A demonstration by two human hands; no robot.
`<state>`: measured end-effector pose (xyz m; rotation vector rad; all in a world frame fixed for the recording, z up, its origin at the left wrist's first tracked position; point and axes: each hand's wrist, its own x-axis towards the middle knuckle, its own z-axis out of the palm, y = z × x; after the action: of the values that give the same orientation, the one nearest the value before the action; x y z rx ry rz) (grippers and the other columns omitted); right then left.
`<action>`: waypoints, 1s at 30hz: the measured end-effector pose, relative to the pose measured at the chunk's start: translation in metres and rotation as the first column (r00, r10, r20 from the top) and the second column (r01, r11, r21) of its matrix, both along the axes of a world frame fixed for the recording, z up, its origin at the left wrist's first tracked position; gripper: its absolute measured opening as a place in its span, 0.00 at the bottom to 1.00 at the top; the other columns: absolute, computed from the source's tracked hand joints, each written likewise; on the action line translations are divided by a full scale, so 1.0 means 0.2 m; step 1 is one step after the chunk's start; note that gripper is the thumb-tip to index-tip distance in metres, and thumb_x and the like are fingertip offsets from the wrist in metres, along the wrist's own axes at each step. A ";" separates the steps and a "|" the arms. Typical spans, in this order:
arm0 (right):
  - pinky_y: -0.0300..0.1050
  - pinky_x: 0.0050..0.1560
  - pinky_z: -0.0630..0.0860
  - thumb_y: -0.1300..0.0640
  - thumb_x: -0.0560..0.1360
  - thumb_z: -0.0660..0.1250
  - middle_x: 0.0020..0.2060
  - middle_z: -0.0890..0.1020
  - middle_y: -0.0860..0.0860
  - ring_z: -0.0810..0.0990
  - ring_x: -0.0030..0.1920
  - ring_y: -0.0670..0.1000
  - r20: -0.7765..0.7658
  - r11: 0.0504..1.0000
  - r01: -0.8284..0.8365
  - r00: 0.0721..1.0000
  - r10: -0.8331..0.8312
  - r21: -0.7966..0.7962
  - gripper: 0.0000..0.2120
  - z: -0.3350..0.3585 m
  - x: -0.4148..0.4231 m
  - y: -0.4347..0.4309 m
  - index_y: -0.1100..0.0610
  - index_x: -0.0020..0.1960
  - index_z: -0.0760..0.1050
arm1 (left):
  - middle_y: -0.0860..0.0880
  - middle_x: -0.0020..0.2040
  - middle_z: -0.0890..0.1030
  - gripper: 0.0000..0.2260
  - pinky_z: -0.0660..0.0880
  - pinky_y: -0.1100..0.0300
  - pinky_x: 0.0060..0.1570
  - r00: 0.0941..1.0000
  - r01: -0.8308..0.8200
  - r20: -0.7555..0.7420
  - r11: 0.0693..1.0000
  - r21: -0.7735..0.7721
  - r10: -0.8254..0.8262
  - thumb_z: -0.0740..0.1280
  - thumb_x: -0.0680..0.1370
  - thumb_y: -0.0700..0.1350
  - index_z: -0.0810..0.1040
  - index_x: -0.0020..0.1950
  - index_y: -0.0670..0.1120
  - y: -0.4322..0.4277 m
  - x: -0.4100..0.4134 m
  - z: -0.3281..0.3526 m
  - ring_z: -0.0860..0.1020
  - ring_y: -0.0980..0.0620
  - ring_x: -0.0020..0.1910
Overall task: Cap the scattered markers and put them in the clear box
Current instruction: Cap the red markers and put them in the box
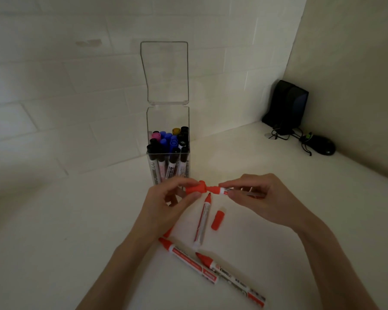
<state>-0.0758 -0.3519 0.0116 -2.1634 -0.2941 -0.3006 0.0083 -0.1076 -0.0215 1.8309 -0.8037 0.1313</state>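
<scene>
Left hand (166,204): fingers pinched on a red cap (194,189), its open end meeting the tip of the held marker (224,190). Right hand (255,198): fingertips closed on that marker's barrel. Just behind the grip: clear box (168,144), lid up, packed with capped markers. Just below the grip on the white table (54,242): one uncapped red marker (201,222), loose cap (217,220) beside it. Nearer the wrists: two more uncapped markers (188,258). Far right: black mouse (323,145).

We see red plastic marker caps (217,220), white marker barrels with red bands (201,222), black, blue, pink and yellow caps in the clear plastic box (168,121), and a white tabletop (54,242).
</scene>
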 end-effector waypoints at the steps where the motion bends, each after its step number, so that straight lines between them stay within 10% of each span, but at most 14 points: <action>1: 0.31 0.37 0.68 0.59 0.76 0.72 0.37 0.82 0.40 0.78 0.34 0.43 0.001 1.000 -0.005 1.000 0.005 -0.015 0.11 0.00 0.00 0.01 0.50 0.57 0.85 | 0.58 0.51 0.85 0.11 0.75 0.66 0.36 1.000 0.008 0.011 1.000 0.003 -0.008 0.73 0.76 0.49 0.84 0.57 0.50 0.00 0.00 0.00 0.82 0.52 0.42; 7: 0.46 0.42 0.78 0.50 0.73 0.75 0.43 0.85 0.44 0.83 0.42 0.49 -0.022 0.999 0.032 0.999 -0.032 0.009 0.10 -0.04 0.03 0.08 0.48 0.54 0.85 | 0.60 0.44 0.85 0.10 0.78 0.64 0.40 0.999 0.009 0.038 1.000 0.011 -0.010 0.71 0.74 0.53 0.84 0.55 0.57 -0.02 -0.02 -0.02 0.83 0.55 0.36; 13: 0.32 0.38 0.71 0.54 0.74 0.74 0.37 0.83 0.43 0.81 0.36 0.46 0.054 0.995 0.055 0.997 -0.059 0.078 0.08 -0.09 0.06 0.16 0.55 0.51 0.86 | 0.57 0.41 0.86 0.10 0.81 0.54 0.43 0.997 -0.022 0.072 0.996 -0.086 0.028 0.71 0.75 0.47 0.83 0.51 0.62 -0.02 -0.04 0.00 0.85 0.56 0.37; 22: 0.48 0.49 0.80 0.49 0.76 0.71 0.46 0.86 0.43 0.84 0.47 0.48 -0.020 0.992 0.042 0.999 -0.040 0.116 0.13 -0.04 0.08 0.18 0.50 0.59 0.83 | 0.56 0.46 0.84 0.05 0.82 0.52 0.47 0.999 -0.033 0.038 0.996 -0.079 0.036 0.72 0.78 0.42 0.82 0.53 0.49 -0.01 -0.01 0.05 0.84 0.50 0.45; 30: 0.57 0.55 0.81 0.50 0.73 0.72 0.49 0.87 0.48 0.85 0.48 0.52 -0.039 0.951 0.056 0.998 -0.046 0.306 0.16 -0.03 0.05 0.12 0.48 0.60 0.83 | 0.52 0.50 0.85 0.11 0.82 0.60 0.48 0.997 -0.082 -0.032 0.915 -0.395 0.075 0.69 0.76 0.44 0.82 0.55 0.42 0.08 -0.08 0.38 0.85 0.53 0.50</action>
<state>-0.0660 -0.3282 0.0056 -1.8685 -0.1609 -0.3188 -0.0080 -0.0912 0.0542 1.4761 -0.6375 0.3090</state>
